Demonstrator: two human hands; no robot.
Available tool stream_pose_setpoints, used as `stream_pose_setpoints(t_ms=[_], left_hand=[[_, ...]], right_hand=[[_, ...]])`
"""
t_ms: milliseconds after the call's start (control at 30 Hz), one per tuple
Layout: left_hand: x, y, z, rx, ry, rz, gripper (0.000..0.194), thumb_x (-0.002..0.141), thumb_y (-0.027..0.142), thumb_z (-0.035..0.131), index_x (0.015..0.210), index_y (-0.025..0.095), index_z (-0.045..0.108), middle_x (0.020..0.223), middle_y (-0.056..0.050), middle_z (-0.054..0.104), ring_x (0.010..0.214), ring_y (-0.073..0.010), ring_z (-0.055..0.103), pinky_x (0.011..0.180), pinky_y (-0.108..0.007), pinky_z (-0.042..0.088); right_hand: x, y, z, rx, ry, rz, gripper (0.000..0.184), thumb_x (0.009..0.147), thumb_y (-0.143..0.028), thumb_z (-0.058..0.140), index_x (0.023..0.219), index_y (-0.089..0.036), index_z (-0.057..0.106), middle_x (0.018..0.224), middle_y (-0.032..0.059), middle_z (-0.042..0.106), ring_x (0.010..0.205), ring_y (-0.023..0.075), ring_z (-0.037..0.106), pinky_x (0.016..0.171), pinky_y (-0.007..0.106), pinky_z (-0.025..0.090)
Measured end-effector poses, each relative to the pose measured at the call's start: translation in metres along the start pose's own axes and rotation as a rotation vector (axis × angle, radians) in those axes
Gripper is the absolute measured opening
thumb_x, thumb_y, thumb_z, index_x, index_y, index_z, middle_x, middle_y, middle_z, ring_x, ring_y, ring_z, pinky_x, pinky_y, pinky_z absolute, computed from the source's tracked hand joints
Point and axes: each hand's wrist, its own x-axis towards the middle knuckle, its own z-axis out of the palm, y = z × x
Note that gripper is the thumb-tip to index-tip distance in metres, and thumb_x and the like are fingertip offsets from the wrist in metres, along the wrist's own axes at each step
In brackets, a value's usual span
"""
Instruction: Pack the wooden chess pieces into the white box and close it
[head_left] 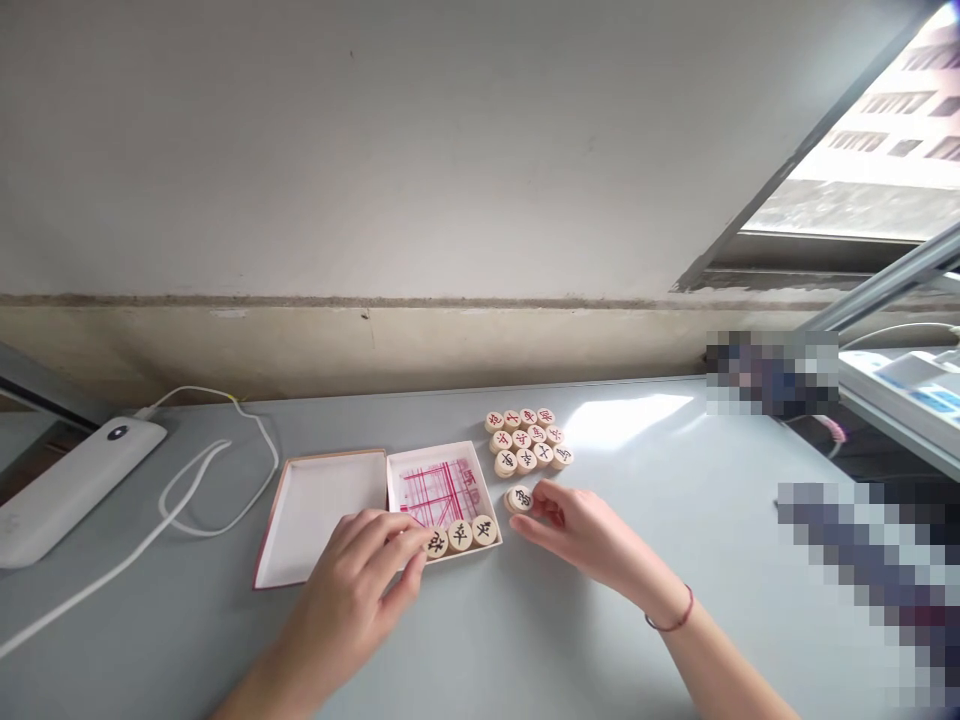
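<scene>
The right hand [551, 512] is reached in from 4 o'clock of the open box [478, 470], its wrist circled by a bracelet [671, 622]. A small stack of game pieces [520, 498], just beyond the box at 3 o'clock, is grasped between thumb and fingers. The left hand [371, 560] is reached in from 7 o'clock, back upward and fingers bent. The leftmost box piece [436, 543] is touched by its fingertips; whether it is gripped cannot be told.

Two more pieces [471, 532] are lined up beside it along the near wall, and a red-lined sheet [442, 492] is seen within. Three rows of pieces [529, 437] are grouped at 2 o'clock on the tabletop [660, 600]. At 9 o'clock the lid [330, 505] is laid against the box, partly overlapped by the left hand. Farther that way, a white cable [196, 470] and a power strip [82, 490] are placed.
</scene>
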Motion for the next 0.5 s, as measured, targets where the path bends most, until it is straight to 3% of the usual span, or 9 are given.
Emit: stream_pose_setpoints(t_ms=[100, 300, 500], left_hand=[[0.000, -0.001, 0.000, 0.011, -0.004, 0.000, 0.020, 0.091, 0.011, 0.048, 0.103, 0.021, 0.060, 0.093, -0.002, 0.066, 0.088, -0.0162, 0.060, 0.079, -0.029, 0.044], [-0.001, -0.002, 0.001, 0.044, -0.039, -0.016, 0.020, 0.091, 0.013, 0.046, 0.103, 0.022, 0.060, 0.095, -0.002, 0.065, 0.090, -0.0169, 0.058, 0.080, -0.031, 0.042], [-0.006, -0.007, 0.007, 0.174, -0.069, -0.073, 0.028, 0.087, 0.025, 0.055, 0.114, 0.020, 0.057, 0.104, -0.006, 0.064, 0.093, -0.0232, 0.053, 0.077, -0.036, 0.043]], right_hand=[[0.001, 0.001, 0.009, -0.096, 0.042, 0.021, 0.034, 0.082, -0.033, 0.052, 0.061, -0.022, 0.028, 0.053, -0.0045, 0.043, 0.046, 0.0102, 0.033, 0.045, 0.023, 0.024], [0.006, 0.003, 0.021, -0.137, 0.075, 0.029, 0.033, 0.088, -0.036, 0.040, 0.062, -0.022, 0.025, 0.057, -0.0021, 0.049, 0.048, 0.0119, 0.036, 0.048, 0.024, 0.024], [0.004, 0.003, 0.018, -0.135, 0.094, 0.011, 0.035, 0.089, -0.034, 0.038, 0.061, -0.022, 0.022, 0.053, -0.0026, 0.038, 0.047, 0.0112, 0.025, 0.047, 0.025, 0.020]])
